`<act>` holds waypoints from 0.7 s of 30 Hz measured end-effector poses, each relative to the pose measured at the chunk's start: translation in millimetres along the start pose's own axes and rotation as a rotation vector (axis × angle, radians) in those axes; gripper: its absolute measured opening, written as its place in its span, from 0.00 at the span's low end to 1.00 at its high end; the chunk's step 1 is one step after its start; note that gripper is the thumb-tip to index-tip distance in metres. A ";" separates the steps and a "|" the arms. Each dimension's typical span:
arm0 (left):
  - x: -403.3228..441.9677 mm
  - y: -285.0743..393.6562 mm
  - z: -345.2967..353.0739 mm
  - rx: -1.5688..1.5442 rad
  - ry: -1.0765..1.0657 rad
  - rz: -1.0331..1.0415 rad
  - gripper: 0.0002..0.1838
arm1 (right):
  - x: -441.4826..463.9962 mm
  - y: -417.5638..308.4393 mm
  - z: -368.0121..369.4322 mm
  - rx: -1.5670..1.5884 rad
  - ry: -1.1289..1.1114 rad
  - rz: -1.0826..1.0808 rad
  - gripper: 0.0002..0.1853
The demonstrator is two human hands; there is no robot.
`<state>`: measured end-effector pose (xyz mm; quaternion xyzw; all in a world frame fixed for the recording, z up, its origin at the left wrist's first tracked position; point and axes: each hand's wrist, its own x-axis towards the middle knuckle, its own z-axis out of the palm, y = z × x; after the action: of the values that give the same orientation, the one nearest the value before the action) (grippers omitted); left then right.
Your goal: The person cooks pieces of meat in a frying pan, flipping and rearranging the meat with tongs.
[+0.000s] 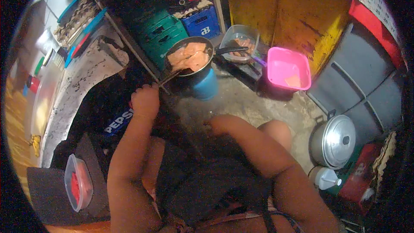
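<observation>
My left hand (145, 98) is closed in a fist just left of the frying pan (212, 62). A thin utensil (171, 77) runs from that fist to the pan's rim; its kind is hard to make out. Flat orange-pink slices of meat (189, 56) lie in the pan, whose black handle points right. Below the pan stands a blue cylinder (205, 87). My right hand (222, 125) hangs over the floor in front of my lap, fingers loosely apart, with nothing visible in it; its fingertips are partly in shadow.
A clear container (239, 30) with meat slices and a pink tub (290, 62) stand right of the pan. A lidded pot (338, 141) and a white jug (324, 177) are at right. Crates (202, 23) stand behind; a red-filled container (84, 181) is at lower left.
</observation>
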<state>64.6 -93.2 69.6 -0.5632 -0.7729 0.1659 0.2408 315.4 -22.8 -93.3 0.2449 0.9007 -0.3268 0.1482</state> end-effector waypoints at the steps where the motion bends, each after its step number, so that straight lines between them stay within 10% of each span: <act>1: 0.3 -3.1 -4.3 0.017 0.002 0.006 0.11 | 0.3 0.5 0.5 0.000 0.001 -0.001 0.41; 21: 25.4 -33.3 -41.6 -0.393 -0.072 -0.119 0.13 | 2.2 7.0 2.8 0.017 0.008 -0.019 0.40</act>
<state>55.2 -80.0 126.4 -0.5462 -0.8305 0.0175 0.1078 317.6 -19.3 -99.9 0.2389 0.9007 -0.3348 0.1396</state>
